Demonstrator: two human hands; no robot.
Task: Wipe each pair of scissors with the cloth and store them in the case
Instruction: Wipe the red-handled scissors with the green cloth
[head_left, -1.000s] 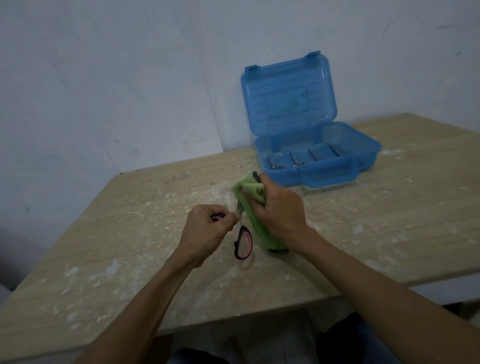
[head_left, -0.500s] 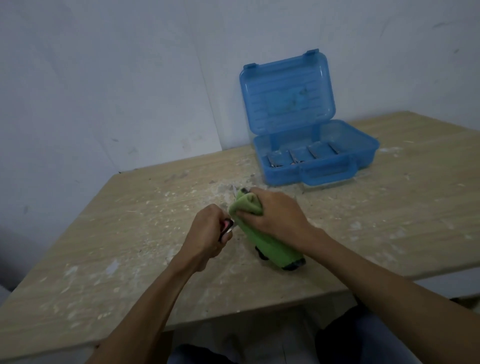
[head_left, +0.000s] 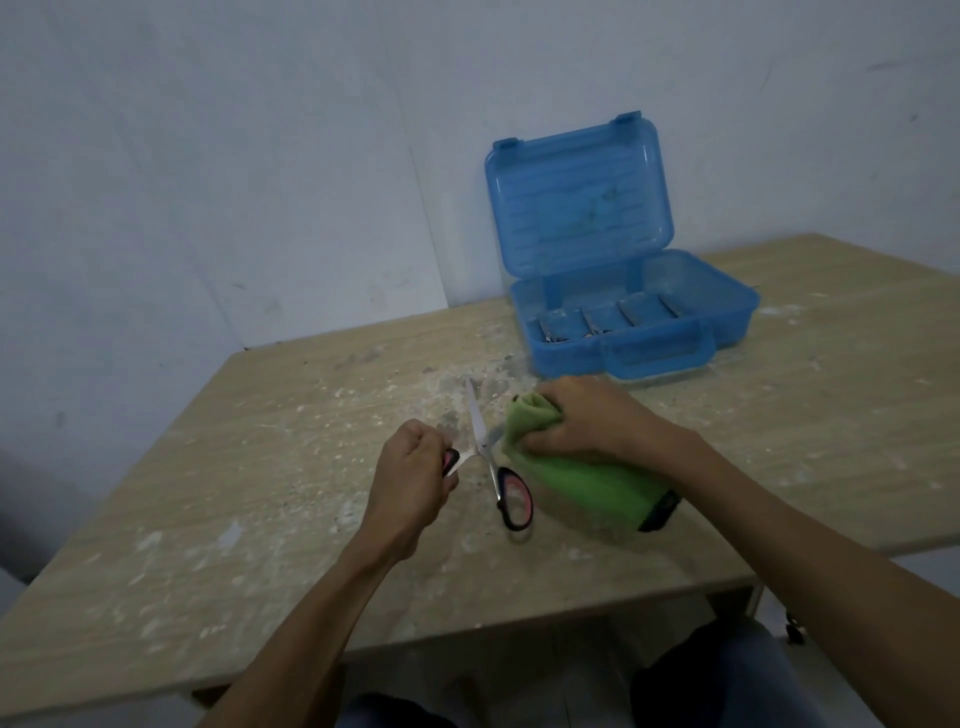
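Observation:
A pair of scissors (head_left: 485, 457) with black and pink handles is spread wide above the wooden table. My left hand (head_left: 410, 480) grips one handle, and the other handle loop (head_left: 514, 504) hangs free. One bare blade points away towards the wall. My right hand (head_left: 587, 421) clutches a green cloth (head_left: 587, 480) bunched round the other blade, right of the pivot. The blue plastic case (head_left: 631, 332) stands with its lid up at the back right, with several metal tools lying in its tray.
The wooden table (head_left: 260, 493) is strewn with white dust and flecks, thickest in front of the case. A pale wall stands close behind the table. Its front edge runs just above my knees.
The scissors have been spread wide, so one blade and the free handle loop now show. My right hand with the cloth has slid right, off the pivot, along the other blade.

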